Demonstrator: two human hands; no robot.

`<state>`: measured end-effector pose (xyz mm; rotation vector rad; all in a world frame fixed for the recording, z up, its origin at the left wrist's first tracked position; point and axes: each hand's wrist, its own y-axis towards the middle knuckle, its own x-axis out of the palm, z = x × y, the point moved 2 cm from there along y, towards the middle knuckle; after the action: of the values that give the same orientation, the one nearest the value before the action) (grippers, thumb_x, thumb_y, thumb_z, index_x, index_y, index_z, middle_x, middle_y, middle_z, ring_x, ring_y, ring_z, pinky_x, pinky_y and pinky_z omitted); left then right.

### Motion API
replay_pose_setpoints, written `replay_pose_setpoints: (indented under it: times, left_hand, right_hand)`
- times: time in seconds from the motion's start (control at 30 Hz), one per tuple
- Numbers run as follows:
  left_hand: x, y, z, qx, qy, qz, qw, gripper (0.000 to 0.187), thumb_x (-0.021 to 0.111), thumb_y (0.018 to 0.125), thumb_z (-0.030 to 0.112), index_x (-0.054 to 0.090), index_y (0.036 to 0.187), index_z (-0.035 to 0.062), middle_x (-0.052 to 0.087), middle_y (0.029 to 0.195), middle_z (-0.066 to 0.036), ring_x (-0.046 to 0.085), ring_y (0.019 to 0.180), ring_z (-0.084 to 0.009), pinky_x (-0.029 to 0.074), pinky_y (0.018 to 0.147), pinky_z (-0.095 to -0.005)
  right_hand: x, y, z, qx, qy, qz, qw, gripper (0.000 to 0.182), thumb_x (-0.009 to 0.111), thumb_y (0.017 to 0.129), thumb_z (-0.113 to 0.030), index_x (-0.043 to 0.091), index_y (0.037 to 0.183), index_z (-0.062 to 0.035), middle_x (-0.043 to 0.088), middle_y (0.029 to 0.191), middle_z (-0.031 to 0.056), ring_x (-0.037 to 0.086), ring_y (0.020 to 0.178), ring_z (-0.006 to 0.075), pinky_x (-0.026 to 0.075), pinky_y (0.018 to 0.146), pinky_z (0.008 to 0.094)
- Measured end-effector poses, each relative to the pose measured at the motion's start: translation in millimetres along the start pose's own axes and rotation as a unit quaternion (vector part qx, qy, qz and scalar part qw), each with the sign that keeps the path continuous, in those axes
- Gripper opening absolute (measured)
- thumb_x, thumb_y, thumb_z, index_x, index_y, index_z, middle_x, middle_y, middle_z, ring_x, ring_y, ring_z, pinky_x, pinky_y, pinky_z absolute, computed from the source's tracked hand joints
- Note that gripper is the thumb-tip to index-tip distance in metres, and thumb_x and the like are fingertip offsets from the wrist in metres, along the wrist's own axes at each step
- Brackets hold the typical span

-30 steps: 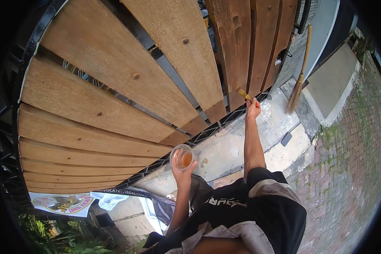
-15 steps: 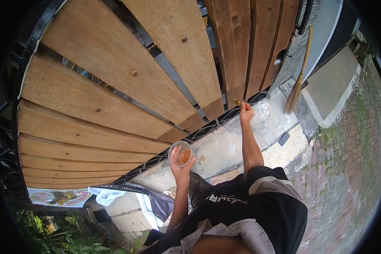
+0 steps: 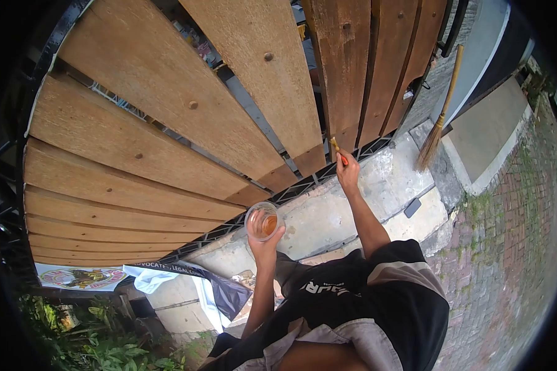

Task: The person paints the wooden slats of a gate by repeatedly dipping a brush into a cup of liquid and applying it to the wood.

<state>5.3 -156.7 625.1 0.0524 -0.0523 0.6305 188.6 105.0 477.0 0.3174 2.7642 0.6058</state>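
Right hand (image 3: 348, 170) pinches brush (image 3: 336, 147) by handle, bristles toward planks (image 3: 348, 86); left hand (image 3: 265, 247) curls fingers round cup (image 3: 252, 217), mouth up, likely against spills.

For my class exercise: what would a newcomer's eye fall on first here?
Wooden slats fan across the upper and left parts. Just below centre, the left hand holds a clear plastic cup of amber liquid; to its right, the right hand grips a red-handled paintbrush.

The right grip (image 3: 349, 172) hides part of the brush (image 3: 335, 143), and the top edge cuts off several wooden slats (image 3: 254, 68).
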Motion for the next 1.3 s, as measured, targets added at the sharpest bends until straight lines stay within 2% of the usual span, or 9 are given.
replay_pose_setpoints:
  times: [0.13, 0.3, 0.5, 0.57, 0.73, 0.8, 0.87, 0.97, 1.3]
  left_hand:
    - [-12, 5, -10, 0.005, 0.009, 0.021, 1.0, 0.084, 0.082, 0.07, 0.0, 0.035, 0.14, -0.0025, 0.047, 0.139, -0.016, 0.047, 0.129, -0.0233, 0.038, 0.109, -0.0342]
    - [-8, 8, -14, 0.003, -0.004, 0.025, 1.0, 0.084, 0.083, 0.068, -0.001, 0.038, 0.138, -0.0022, 0.049, 0.136, -0.014, 0.049, 0.126, -0.0223, 0.04, 0.107, -0.0335]
    - [10, 9, 3, 0.074, 0.144, -0.007, 0.987, 0.081, 0.086, 0.065, -0.001, 0.044, 0.134, -0.0023, 0.055, 0.129, -0.014, 0.056, 0.117, -0.0217, 0.044, 0.102, -0.0331]
    - [20, 3, 4, 0.056, 0.144, -0.001, 0.988, 0.079, 0.086, 0.065, 0.0, 0.046, 0.133, -0.002, 0.057, 0.127, -0.013, 0.057, 0.116, -0.021, 0.044, 0.101, -0.0326]
    - [32, 1, -32, 0.056, 0.169, -0.057, 0.982, 0.079, 0.09, 0.063, 0.01, 0.051, 0.13, 0.0001, 0.062, 0.121, -0.014, 0.061, 0.112, -0.0249, 0.048, 0.097, -0.035]
    - [37, 2, -42, 0.044, 0.161, -0.085, 0.982, 0.078, 0.09, 0.062, 0.01, 0.052, 0.13, 0.0008, 0.062, 0.121, -0.014, 0.061, 0.112, -0.0257, 0.048, 0.097, -0.0357]
    - [42, 3, -50, 0.039, 0.18, -0.104, 0.977, 0.077, 0.09, 0.061, 0.011, 0.055, 0.129, 0.0037, 0.063, 0.12, -0.014, 0.06, 0.112, -0.029, 0.046, 0.098, -0.0384]
    - [48, 4, -39, 0.063, 0.2, -0.111, 0.971, 0.078, 0.09, 0.059, 0.01, 0.055, 0.129, 0.0047, 0.062, 0.122, -0.013, 0.057, 0.116, -0.0313, 0.044, 0.101, -0.0404]
    - [50, 11, -21, 0.077, 0.206, -0.116, 0.969, 0.082, 0.088, 0.058, 0.008, 0.054, 0.132, 0.0061, 0.06, 0.126, -0.014, 0.054, 0.119, -0.0334, 0.043, 0.102, -0.0418]
  right_hand:
    - [-13, 2, -64, -0.137, 0.008, 0.074, 0.988, 0.017, 0.064, 0.09, -0.006, 0.065, 0.103, 0.0054, 0.065, 0.114, 0.0239, 0.066, 0.103, 0.0358, 0.052, 0.087, 0.0378]
    - [1, -6, 19, -0.02, -0.015, -0.051, 0.998, 0.02, 0.065, 0.09, -0.012, 0.066, 0.102, 0.0043, 0.068, 0.105, 0.0225, 0.066, 0.097, 0.0383, 0.052, 0.084, 0.0396]
    - [-51, -24, -31, 0.139, 0.079, -0.051, 0.986, 0.029, 0.063, 0.096, -0.02, 0.069, 0.091, 0.0076, 0.07, 0.08, 0.0109, 0.067, 0.073, 0.0137, 0.056, 0.071, 0.0297]
    - [-86, -24, -96, 0.185, 0.245, 0.01, 0.952, 0.031, 0.059, 0.098, -0.018, 0.067, 0.087, 0.0094, 0.069, 0.078, 0.0097, 0.067, 0.071, 0.0181, 0.055, 0.068, 0.0282]
    - [-149, -23, -203, 0.088, 0.204, -0.091, 0.971, 0.029, 0.056, 0.099, -0.015, 0.064, 0.084, 0.0082, 0.069, 0.081, 0.0161, 0.069, 0.075, 0.0223, 0.057, 0.071, 0.0344]
    - [-156, -23, -237, 0.071, 0.146, -0.187, 0.969, 0.027, 0.057, 0.097, -0.013, 0.066, 0.082, 0.0076, 0.07, 0.079, 0.0147, 0.068, 0.073, 0.0186, 0.055, 0.07, 0.0294]
    - [-149, -24, -251, -0.006, 0.065, -0.212, 0.975, 0.015, 0.068, 0.088, -0.01, 0.071, 0.082, 0.0025, 0.07, 0.072, 0.0104, 0.065, 0.06, 0.015, 0.05, 0.058, 0.0255]
    - [-133, -28, -264, -0.084, 0.02, -0.257, 0.963, 0.012, 0.071, 0.086, -0.008, 0.07, 0.082, 0.0033, 0.07, 0.074, 0.0145, 0.07, 0.064, 0.023, 0.055, 0.059, 0.0299]
    - [-96, -40, -251, -0.053, 0.009, -0.299, 0.953, 0.018, 0.07, 0.087, -0.012, 0.07, 0.084, 0.0053, 0.071, 0.076, 0.0176, 0.071, 0.067, 0.027, 0.056, 0.06, 0.0323]
